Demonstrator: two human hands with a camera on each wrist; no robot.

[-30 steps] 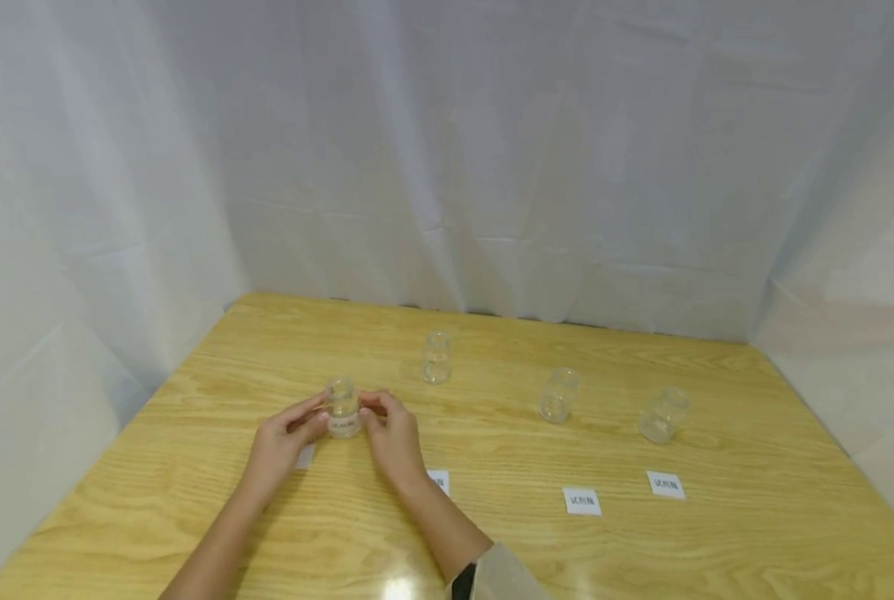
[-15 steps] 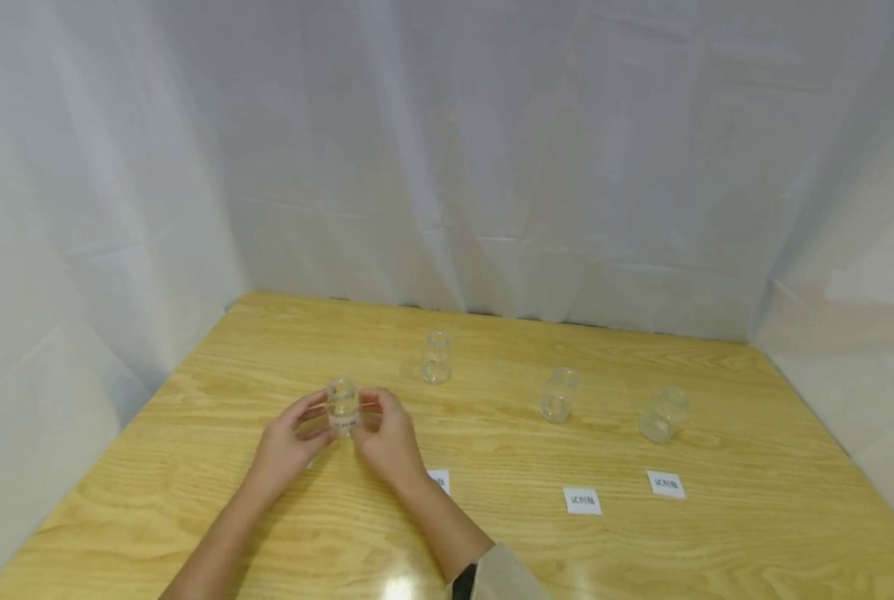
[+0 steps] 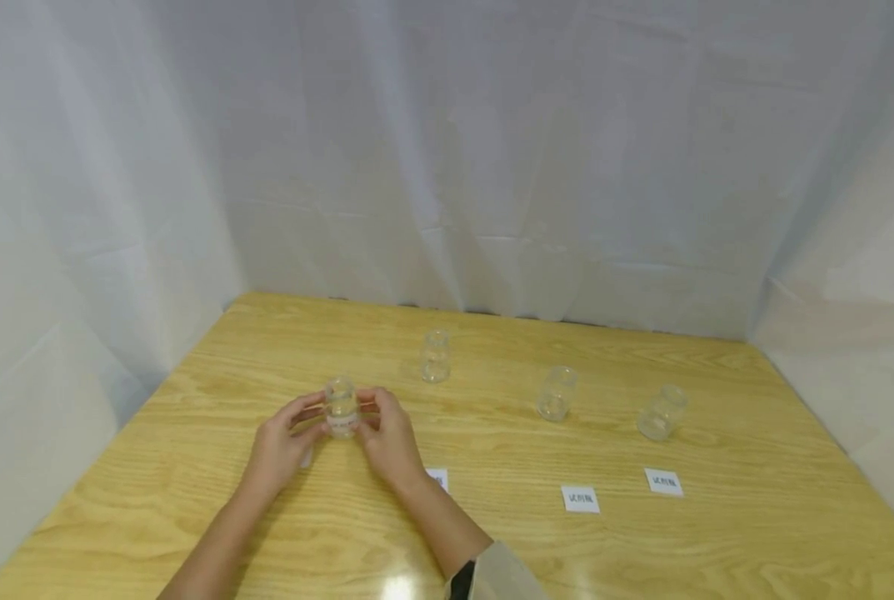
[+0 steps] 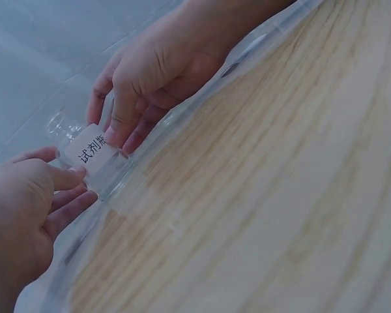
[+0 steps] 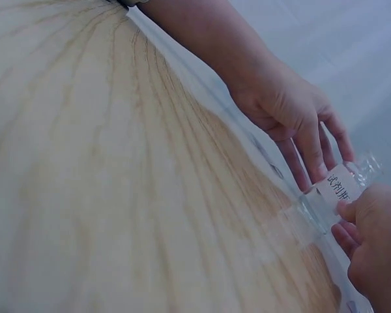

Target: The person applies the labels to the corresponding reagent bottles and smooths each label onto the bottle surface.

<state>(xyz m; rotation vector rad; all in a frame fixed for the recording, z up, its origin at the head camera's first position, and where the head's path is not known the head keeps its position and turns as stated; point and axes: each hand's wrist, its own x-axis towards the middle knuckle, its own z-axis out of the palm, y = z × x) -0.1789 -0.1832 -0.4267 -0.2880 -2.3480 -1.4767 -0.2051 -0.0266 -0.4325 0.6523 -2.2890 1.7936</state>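
Head view: note white sheeting (image 3: 491, 150) hung behind and to both sides of wood-grain tabletop (image 3: 619, 554). See left hand (image 3: 277, 446) and right hand (image 3: 392, 437) at opposite sides of one clear upright bottle (image 3: 341, 406), both gripping, left of centre over tabletop. Cannot tell from any view about base contact with wood. Judge two-sided grip a likely guard against smooth, round glass turning. Count three more standing to the right, well apart: far bottle (image 3: 435, 357), middle bottle (image 3: 556, 393), end bottle (image 3: 662, 413). Find near slip (image 3: 580, 499) and end slip (image 3: 664, 482) in front, two others partly hidden by hand and wrist. Read layout as roughly one slip per bottle, probably for easy pairing.

Left wrist view: see label (image 4: 90, 149) across gripped bottle, dark characters large, last one partly under right thumb, left thumb near opposite end. Suppose thumbs so set to press paper flat on curve. Get only a small banded label from head view. Right wrist view: see same grip from the other side, without spare bottles or slips; get those from head view alone.
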